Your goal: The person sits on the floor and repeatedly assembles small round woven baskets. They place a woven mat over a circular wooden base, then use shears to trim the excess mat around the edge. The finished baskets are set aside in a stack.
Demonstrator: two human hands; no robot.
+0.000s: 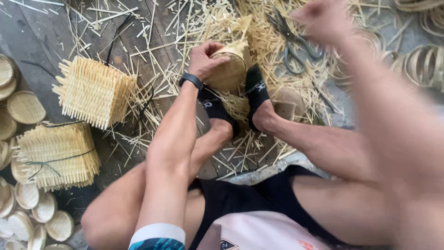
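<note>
My left hand point(206, 60) grips the rim of a small round woven bamboo basket point(230, 69) that is held between my two feet in black socks point(255, 90). A black band sits on that wrist. My right hand point(321, 18) is raised at the top of the view, blurred, fingers curled closed; whether it holds anything is unclear. A pair of scissors point(293, 46) lies on the bamboo scraps just beyond the basket, below the right hand.
Bamboo slivers point(185, 28) litter the wooden floor. Two tied stacks of square woven mats point(95, 90) point(58, 155) sit at the left, with small round woven lids point(25, 106) along the left edge. Bamboo hoops point(423, 65) lie at the top right.
</note>
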